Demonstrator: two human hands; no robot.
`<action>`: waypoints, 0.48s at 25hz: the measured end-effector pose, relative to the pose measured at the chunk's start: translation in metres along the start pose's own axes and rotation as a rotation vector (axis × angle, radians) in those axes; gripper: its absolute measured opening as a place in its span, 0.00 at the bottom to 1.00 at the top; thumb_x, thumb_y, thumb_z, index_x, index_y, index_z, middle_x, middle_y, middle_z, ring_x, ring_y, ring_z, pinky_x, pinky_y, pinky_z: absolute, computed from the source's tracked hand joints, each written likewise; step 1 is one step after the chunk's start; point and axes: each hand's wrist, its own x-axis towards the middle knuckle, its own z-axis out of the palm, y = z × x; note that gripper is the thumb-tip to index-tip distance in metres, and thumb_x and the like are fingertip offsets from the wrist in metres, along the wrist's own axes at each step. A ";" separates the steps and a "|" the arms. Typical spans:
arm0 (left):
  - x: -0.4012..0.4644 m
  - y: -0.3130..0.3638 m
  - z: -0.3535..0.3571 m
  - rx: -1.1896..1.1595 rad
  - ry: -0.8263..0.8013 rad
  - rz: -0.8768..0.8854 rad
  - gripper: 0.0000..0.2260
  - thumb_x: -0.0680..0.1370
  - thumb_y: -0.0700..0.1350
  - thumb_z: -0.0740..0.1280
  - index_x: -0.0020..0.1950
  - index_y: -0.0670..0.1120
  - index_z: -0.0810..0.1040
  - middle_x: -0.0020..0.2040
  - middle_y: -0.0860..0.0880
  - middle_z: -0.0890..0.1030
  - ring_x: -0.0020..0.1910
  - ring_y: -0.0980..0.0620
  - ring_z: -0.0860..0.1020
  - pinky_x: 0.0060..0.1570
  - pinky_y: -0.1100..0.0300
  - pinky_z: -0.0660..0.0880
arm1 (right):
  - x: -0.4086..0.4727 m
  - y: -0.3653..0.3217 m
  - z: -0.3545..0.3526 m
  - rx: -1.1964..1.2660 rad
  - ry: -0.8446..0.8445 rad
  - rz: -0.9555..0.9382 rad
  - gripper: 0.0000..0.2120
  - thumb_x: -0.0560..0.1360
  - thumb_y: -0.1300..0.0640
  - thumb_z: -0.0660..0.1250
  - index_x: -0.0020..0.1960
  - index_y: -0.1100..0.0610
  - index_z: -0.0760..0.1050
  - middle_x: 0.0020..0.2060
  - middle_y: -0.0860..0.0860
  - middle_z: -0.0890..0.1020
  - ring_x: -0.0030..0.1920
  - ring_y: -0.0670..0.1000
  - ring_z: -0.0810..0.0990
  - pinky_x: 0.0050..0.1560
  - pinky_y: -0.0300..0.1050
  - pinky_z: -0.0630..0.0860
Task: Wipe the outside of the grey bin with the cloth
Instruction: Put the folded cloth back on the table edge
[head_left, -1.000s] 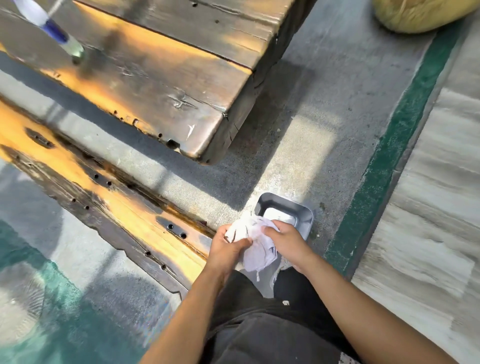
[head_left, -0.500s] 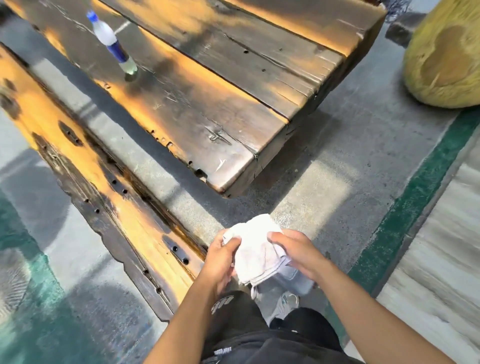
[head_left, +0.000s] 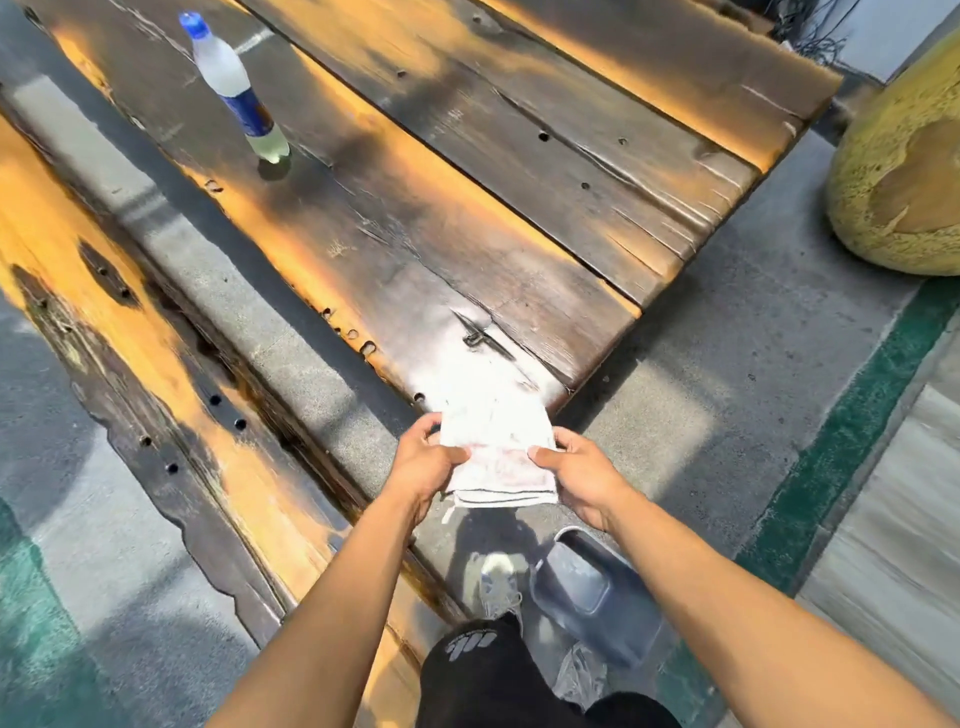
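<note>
Concrete floor, wooden table. Left hand and right hand pinch folded white cloth between them; grey bin below right fingers, untouched.

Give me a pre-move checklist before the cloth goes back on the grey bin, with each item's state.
1. Cloth held: ok, left hand and right hand each pinch an edge.
2. Cloth folded flat: ok.
3. Grey bin in view: ok, on the ground below the hands.
4. Cloth touching bin: not ok, held apart above it.
5. Bin upright: cannot tell, blurred.
6. Outside already clean: cannot tell.
</note>
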 end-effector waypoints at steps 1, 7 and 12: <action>0.015 0.012 -0.002 0.021 -0.009 0.017 0.20 0.73 0.23 0.66 0.56 0.43 0.77 0.51 0.40 0.85 0.36 0.45 0.83 0.24 0.60 0.76 | 0.011 -0.007 0.009 0.031 0.016 0.005 0.12 0.79 0.71 0.64 0.60 0.63 0.77 0.49 0.61 0.86 0.46 0.60 0.84 0.61 0.69 0.76; 0.092 0.059 0.001 0.164 -0.034 0.144 0.27 0.72 0.22 0.65 0.69 0.39 0.73 0.55 0.43 0.83 0.44 0.50 0.82 0.33 0.64 0.77 | 0.063 -0.032 0.033 0.206 0.125 0.015 0.15 0.79 0.75 0.60 0.62 0.62 0.76 0.55 0.63 0.84 0.43 0.56 0.84 0.33 0.45 0.85; 0.123 0.045 -0.005 0.489 -0.086 0.307 0.39 0.65 0.32 0.66 0.77 0.49 0.68 0.75 0.44 0.74 0.75 0.48 0.71 0.69 0.55 0.71 | 0.083 -0.018 0.037 0.048 0.237 0.056 0.12 0.77 0.72 0.65 0.53 0.57 0.77 0.39 0.54 0.82 0.34 0.49 0.78 0.32 0.43 0.78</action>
